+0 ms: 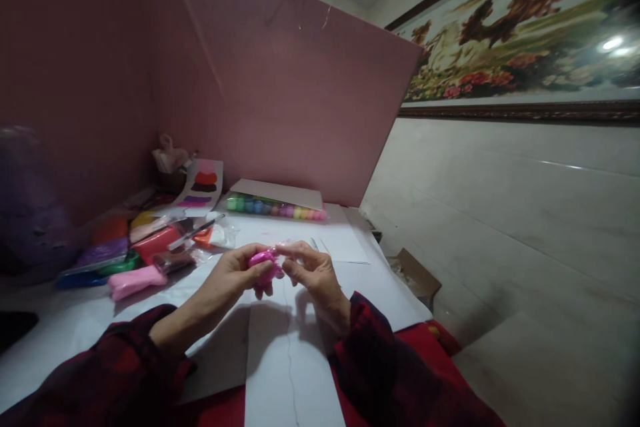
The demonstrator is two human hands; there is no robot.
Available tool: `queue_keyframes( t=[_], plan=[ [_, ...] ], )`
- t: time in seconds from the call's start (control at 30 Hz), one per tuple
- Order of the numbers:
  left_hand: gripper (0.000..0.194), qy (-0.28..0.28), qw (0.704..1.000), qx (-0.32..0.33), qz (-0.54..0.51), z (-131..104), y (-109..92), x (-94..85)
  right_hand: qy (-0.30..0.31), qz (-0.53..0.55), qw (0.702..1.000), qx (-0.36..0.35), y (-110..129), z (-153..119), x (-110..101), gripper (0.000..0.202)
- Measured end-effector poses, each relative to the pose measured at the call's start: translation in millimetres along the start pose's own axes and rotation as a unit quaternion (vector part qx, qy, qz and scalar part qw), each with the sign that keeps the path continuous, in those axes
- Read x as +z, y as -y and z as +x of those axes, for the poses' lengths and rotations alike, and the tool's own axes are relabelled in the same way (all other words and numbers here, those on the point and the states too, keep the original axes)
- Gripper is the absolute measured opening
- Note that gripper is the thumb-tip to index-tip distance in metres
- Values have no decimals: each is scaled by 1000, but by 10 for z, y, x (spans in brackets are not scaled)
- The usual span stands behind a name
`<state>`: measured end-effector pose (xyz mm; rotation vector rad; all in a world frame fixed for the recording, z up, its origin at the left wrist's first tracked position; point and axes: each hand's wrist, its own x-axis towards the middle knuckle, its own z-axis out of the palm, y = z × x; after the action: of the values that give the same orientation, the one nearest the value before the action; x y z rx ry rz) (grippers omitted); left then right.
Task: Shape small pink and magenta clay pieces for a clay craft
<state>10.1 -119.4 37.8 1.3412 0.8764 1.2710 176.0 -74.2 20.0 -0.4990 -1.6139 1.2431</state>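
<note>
- left hand [234,278] curls around a small bright-pink soft clay lump [263,267], fingers closed on it, thumb on top
- right hand [313,271] pinches at the lump's upper right end with fingertips drawn together; looks like a thin clear wrapper there, cannot tell for sure
- pink lump is held in the air just above the white paper-covered worktop [300,373], mid worktop, toward the near edge
- both arms in dark red plaid fabric sleeves [125,373]
- left edge of the worktop: heap of flat clay packs in clear plastic wrap [150,240], red, orange, yellow, green, purple, blue; glossy and crumpled
- pale-pink oblong clay block [134,280] lies at the near side of that heap
- far edge: long clear plastic packet with a row of small round coloured clay balls [275,207], green through blue to pink, white card top
- printed card with colour swatches [203,185] leans at the far left corner
- matte pink board partition [280,93] stands behind the worktop
- brown cardboard box [417,273] off the right edge, flap open, contents not visible
</note>
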Motion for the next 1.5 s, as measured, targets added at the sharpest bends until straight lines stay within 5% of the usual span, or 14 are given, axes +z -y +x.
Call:
queue_keyframes(
  t=[0.47, 1.5],
  plan=[
    [27, 13, 1000, -7, 7, -6, -15, 6, 22, -22, 999, -36, -33, -20, 12, 27],
    [28, 42, 999, -16, -12, 3, 30, 8, 36, 37, 999, 4, -8, 1, -8, 15]
  ],
)
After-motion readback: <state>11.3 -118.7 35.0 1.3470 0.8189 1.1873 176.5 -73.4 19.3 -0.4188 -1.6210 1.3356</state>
